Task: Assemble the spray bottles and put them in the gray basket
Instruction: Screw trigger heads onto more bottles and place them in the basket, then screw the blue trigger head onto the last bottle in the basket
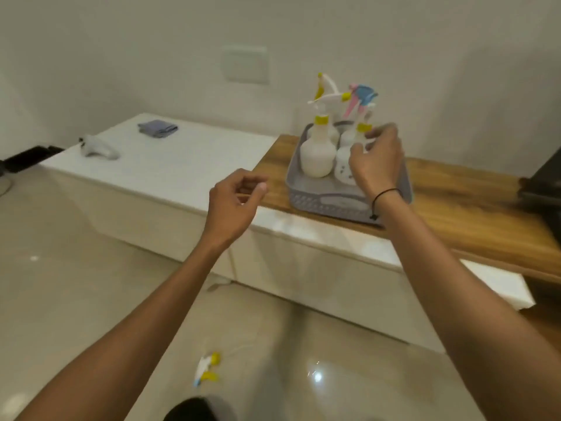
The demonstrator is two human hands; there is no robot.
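Note:
A gray basket (318,202) stands on the wooden counter (470,202). Several white spray bottles stand upright inside it. The front-left bottle (317,153) carries a yellow and white trigger head. Behind it are pink and blue trigger heads (361,97). My right hand (376,159) reaches into the basket with its fingers around the front-right bottle (343,168), near its yellow collar. My left hand (235,202) hovers left of the basket, fingers loosely curled, holding nothing. A loose yellow and white spray head (208,367) lies on the floor below.
A low white bench (182,165) runs left of the counter, bearing a folded blue-gray cloth (158,128) and a white controller (97,148). A dark object (543,183) sits at the counter's right end. Glossy tiled floor lies in front.

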